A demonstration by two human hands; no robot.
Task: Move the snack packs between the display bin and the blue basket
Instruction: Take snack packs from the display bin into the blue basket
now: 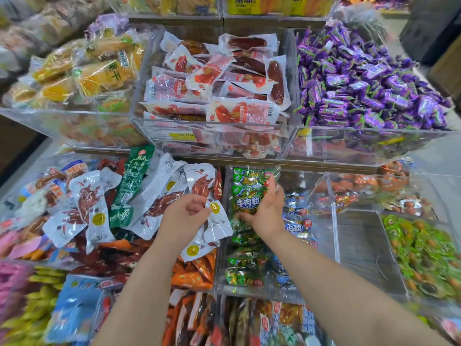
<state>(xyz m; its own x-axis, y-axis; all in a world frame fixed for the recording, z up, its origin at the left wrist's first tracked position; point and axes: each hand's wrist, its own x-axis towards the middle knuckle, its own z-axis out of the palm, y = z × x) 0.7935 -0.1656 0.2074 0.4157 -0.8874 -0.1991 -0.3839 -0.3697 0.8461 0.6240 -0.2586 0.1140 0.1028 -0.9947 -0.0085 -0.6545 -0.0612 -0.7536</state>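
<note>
Shop display of tiered clear acrylic bins on brown wooden shelving [311, 167]; grey floor [439, 156] at 3 o'clock; upper tier holds yellow dried-fruit packs [99, 73] at 10 o'clock, red sausage packs [224, 81] at 12, purple candies [369, 86] at 2; lower tier has a heap of white and green packs at 9, green-orange candies [424, 255] at 4, beside them a bin with a bare grey bottom [364, 248]; right hand [268, 208] in the display bin [334, 231] at centre, thumb and fingers wrapped round a bunch of green snack packs [247, 193], raised above the green and blue packs lying in that bin; left hand [185, 213] just beside at 9 o'clock, fingers curled, pinching the edge of a white pack [219, 221] with a yellow dot; edges of frame blurred.
</note>
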